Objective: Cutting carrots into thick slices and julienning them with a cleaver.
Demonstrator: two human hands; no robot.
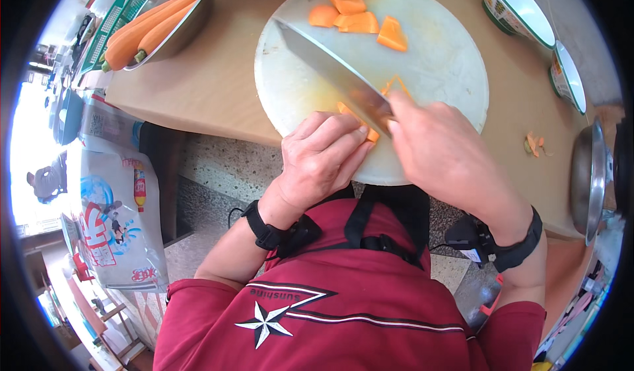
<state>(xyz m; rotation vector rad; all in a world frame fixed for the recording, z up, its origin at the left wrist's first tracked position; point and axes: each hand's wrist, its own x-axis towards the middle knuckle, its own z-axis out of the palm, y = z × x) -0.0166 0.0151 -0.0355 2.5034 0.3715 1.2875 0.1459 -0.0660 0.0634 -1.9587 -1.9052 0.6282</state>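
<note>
On the round white cutting board (442, 54), my right hand (439, 136) grips a cleaver (330, 67), its wide blade slanting up to the far left. My left hand (323, 150) presses a piece of carrot (372, 134) against the near part of the board, its fingers curled beside the blade. Most of that piece is hidden by the fingers and blade. A thin carrot slice (396, 86) stands just beyond the cleaver's handle end. Farther back on the board lie several thick carrot chunks (356, 22).
At the far left, a metal bowl (206, 8) holds whole peeled carrots (155, 28). White enamel basins with green rims (522, 11) stand at the far right. Carrot scraps (535, 144) lie on the brown tabletop near a metal basin (588, 179). A printed bag (122, 206) hangs at left.
</note>
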